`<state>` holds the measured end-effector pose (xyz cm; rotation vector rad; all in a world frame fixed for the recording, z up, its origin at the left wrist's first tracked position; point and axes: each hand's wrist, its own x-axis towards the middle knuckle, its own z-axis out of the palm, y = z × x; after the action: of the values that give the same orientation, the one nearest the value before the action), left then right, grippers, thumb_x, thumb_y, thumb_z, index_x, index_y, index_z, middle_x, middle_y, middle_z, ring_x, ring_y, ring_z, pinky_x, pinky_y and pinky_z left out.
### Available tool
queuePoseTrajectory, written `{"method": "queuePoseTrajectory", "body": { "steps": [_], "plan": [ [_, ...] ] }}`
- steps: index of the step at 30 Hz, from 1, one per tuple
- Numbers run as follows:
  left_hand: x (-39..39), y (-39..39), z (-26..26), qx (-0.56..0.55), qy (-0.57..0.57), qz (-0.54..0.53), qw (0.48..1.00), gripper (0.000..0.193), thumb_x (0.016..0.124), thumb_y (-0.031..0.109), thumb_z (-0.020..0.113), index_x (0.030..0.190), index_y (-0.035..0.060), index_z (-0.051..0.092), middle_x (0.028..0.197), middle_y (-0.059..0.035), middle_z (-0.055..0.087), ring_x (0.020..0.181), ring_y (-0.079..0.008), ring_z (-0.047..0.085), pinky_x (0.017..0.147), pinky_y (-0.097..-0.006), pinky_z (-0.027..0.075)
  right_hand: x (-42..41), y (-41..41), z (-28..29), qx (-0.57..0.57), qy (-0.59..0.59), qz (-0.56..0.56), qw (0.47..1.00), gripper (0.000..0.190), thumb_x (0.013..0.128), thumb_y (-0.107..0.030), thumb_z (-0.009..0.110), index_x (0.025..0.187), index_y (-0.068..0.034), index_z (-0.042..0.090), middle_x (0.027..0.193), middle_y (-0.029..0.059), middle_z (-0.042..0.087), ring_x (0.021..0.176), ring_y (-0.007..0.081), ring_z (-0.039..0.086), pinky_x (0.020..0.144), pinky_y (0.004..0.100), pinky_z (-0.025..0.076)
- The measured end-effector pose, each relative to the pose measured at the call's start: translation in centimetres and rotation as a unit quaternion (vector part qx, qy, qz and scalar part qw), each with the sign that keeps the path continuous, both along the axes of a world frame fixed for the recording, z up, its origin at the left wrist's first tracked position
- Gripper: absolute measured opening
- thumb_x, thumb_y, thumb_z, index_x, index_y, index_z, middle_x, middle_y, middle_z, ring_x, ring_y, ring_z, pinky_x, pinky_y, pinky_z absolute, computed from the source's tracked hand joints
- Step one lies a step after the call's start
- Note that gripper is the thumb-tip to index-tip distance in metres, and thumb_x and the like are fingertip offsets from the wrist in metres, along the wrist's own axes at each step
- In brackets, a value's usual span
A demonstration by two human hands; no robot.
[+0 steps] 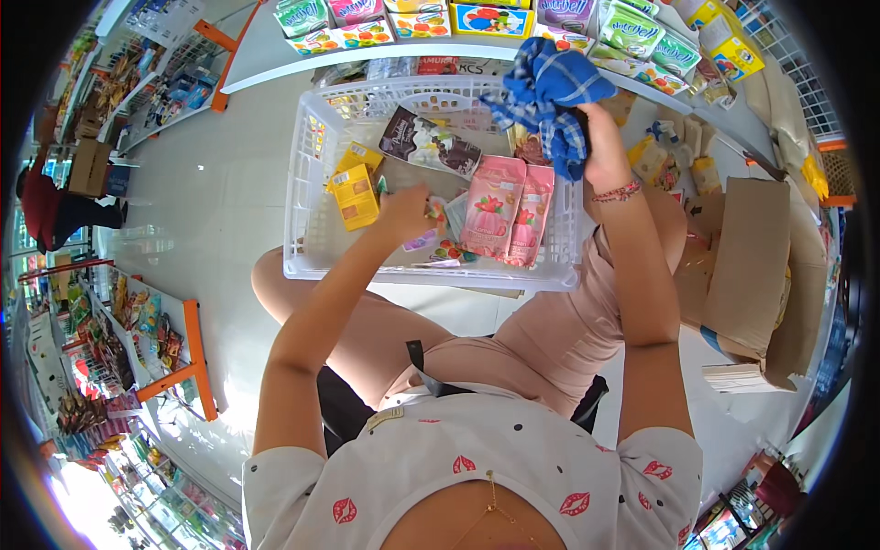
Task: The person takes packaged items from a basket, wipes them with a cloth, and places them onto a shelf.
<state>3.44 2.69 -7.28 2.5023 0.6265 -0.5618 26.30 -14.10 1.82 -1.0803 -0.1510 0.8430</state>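
A white plastic basket with slotted walls stands in front of me, over my knees. My left hand is down inside it among small colourful packets; its fingertips are hidden, so a grip cannot be made out. Beside that hand lie yellow boxes. A dark pudding pouch rests behind it, and pink pouches picturing a pudding lie to its right. My right hand holds a bunched blue plaid cloth above the basket's far right corner.
A white shelf lined with Nutrijell boxes runs just beyond the basket. On the right stands an open cardboard carton. Shelving with orange posts holds snack packs on the left. Farther left, a person is near a brown box.
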Motion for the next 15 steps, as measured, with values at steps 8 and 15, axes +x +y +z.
{"method": "queuePoseTrajectory", "body": {
  "steps": [8, 15],
  "plan": [
    [-1.9, 0.5, 8.7, -0.485, -0.360, 0.399, 0.690, 0.023, 0.089, 0.021, 0.057, 0.096, 0.0008, 0.064, 0.089, -0.0041, 0.065, 0.079, -0.0096, 0.061, 0.066, -0.0228, 0.047, 1.3, -1.2, 0.9, 0.115, 0.017, -0.021, 0.993, 0.029, 0.085, -0.021, 0.056, 0.107, -0.002, 0.059, 0.096, 0.0083, 0.063, 0.081, 0.0187, 0.063, 0.070, 0.0319, 0.052],
    [-1.0, -1.8, 10.2, -0.592, -0.429, 0.394, 0.557, 0.036, 0.096, 0.024, 0.041, 0.124, 0.0021, 0.043, 0.120, -0.0113, 0.054, 0.106, -0.0201, 0.057, 0.089, -0.0343, 0.048, 0.6, -0.9, -0.2, 0.067, -0.043, -0.070, 0.994, 0.032, 0.090, -0.025, 0.049, 0.112, -0.003, 0.056, 0.104, 0.0087, 0.062, 0.084, 0.0168, 0.063, 0.072, 0.0305, 0.053]
  ]
}}
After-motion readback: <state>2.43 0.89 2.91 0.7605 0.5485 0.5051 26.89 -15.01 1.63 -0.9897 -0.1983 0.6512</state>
